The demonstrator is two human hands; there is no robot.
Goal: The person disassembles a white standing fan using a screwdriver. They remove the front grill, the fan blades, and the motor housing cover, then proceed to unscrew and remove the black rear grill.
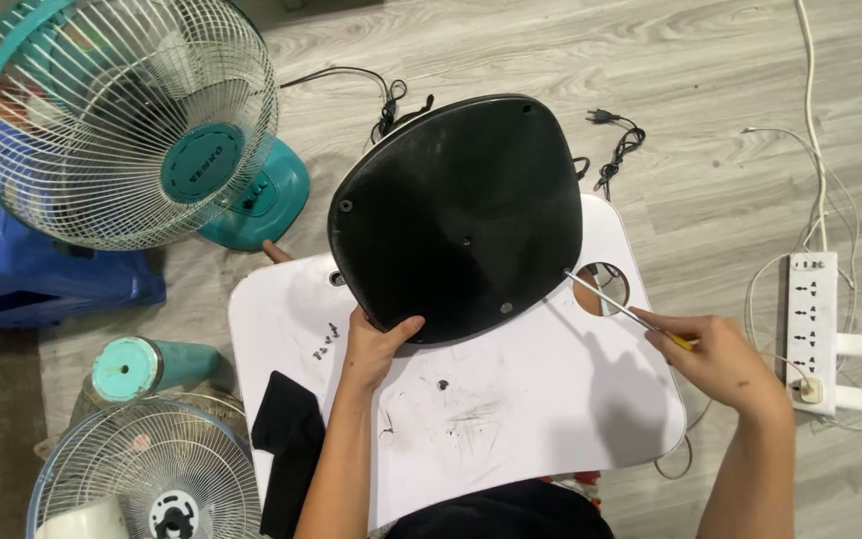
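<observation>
Black fan base [456, 215], tilted on the white worktop [541, 399], left hand [376, 344] fingers grasping its near edge; right hand [725, 359] fingers clenched on a screwdriver [626, 311], whose tip could slip off the rim.

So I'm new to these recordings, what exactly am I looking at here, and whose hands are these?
This is one picture from a camera worn on a person's head, looking down at their own two bare hands; there is no robot. The left hand grips the lower edge of a black rounded base plate, held tilted above a white lap table on a wooden floor. The right hand holds a thin screwdriver with its tip at the plate's right edge. On the table lie a small screw and a black cloth. Around it are a teal fan, a fan grille and a power strip.
</observation>
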